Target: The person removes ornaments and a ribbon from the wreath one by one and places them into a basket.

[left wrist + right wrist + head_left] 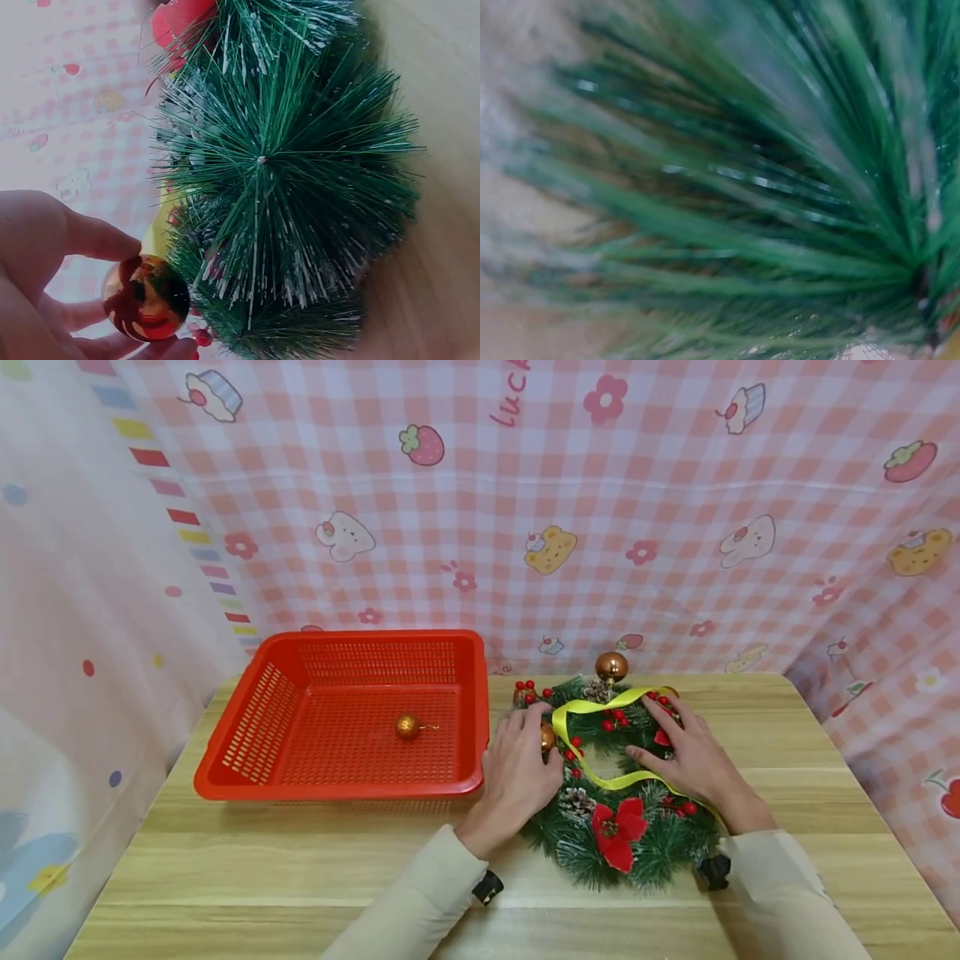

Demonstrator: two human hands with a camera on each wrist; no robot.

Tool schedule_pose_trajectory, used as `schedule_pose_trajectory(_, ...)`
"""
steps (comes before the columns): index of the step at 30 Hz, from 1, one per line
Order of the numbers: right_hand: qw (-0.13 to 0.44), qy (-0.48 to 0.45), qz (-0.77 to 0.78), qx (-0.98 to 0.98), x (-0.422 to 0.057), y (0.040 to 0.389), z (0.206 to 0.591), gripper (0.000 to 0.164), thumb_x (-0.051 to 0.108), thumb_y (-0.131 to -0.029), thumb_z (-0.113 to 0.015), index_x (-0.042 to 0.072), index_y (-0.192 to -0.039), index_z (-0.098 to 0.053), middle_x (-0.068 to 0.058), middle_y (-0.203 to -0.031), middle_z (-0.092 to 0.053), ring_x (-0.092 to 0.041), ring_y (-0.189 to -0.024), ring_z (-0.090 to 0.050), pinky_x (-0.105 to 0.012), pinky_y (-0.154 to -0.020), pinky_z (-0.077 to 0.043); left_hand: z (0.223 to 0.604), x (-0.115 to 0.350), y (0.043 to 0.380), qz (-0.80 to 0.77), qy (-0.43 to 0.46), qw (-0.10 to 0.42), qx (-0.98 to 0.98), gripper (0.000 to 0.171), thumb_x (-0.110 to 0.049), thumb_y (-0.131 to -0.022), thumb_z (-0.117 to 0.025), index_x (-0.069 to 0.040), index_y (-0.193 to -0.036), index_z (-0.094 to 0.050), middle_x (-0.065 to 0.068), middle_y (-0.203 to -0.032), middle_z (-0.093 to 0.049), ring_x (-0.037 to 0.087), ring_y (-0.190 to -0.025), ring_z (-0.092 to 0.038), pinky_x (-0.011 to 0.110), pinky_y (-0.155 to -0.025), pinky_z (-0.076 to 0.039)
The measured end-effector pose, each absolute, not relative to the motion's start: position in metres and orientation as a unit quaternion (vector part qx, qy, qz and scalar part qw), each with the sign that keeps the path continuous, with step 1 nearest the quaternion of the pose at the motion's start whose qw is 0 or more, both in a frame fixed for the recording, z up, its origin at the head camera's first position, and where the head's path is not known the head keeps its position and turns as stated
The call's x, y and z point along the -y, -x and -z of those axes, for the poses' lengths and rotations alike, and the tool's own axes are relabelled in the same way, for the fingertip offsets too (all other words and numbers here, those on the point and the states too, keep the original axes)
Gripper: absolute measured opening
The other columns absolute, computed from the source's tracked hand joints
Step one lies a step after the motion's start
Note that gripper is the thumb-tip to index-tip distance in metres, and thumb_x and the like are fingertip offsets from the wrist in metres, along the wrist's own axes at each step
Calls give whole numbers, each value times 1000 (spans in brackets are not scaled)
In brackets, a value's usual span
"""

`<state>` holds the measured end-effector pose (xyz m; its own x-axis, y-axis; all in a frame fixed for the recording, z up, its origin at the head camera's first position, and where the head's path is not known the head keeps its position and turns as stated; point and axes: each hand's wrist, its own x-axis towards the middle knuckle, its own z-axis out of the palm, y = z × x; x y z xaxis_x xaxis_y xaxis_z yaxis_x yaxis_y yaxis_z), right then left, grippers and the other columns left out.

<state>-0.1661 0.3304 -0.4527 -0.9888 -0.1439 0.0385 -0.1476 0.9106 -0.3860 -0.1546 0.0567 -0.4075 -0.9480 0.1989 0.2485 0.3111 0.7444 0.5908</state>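
Note:
A green Christmas wreath lies on the table, with red berries, pinecones and a red poinsettia. My left hand is at its left side; in the left wrist view, thumb and fingers hold a shiny gold ball ornament at the wreath's edge. My right hand rests on the wreath's right side, fingers extended and thumb pointing inward. A yellow ribbon loops loosely over the wreath between the hands. Another copper ball ornament stands at the far edge. Blurred green needles fill the right wrist view.
A red plastic basket stands left of the wreath, close to my left hand. Inside it lies one glittery gold ball ornament with a hook. Behind the wooden table hangs a pink checked curtain.

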Motion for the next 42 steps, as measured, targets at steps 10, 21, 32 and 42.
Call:
schedule_pose_trajectory(10, 4, -71, -199, 977, -332, 165, 454, 87, 59, -93, -58, 20, -160, -18, -23, -162, -11, -55, -142, -17, -77, -98, -29, 407, -64, 160, 338, 158, 84, 924, 50, -16, -91, -68, -13, -138, -52, 9, -128, -60, 28, -114, -57, 47, -84, -53)
schedule_pose_trajectory(21, 9, -67, -196, 978, -332, 166, 456, 87, 59, -93, -58, 20, -160, -19, -24, -162, -12, -55, -141, -19, -77, -98, -29, 402, -66, 165, 394, 233, 39, 888, 50, -9, -95, -62, -16, -142, -48, 4, -141, -54, 24, -127, -53, 42, -103, -47)
schedule_pose_trajectory(32, 11, -65, -198, 978, -329, 167, 456, 88, 59, -92, -59, 18, -159, -21, -24, -162, -13, -55, -141, -18, -77, -98, -29, 401, -67, 175, 376, 243, -12, 894, 59, -5, -95, -60, -18, -149, -41, 4, -148, -48, 23, -128, -53, 40, -103, -47)
schedule_pose_trajectory(42, 4, -64, -197, 978, -330, 166, 454, 87, 59, -93, -58, 18, -160, -19, -24, -162, -12, -55, -141, -19, -77, -99, -29, 404, -65, 178, 405, 218, -5, 888, 55, -8, -96, -61, -18, -148, -43, 7, -143, -53, 24, -117, -59, 40, -94, -52)
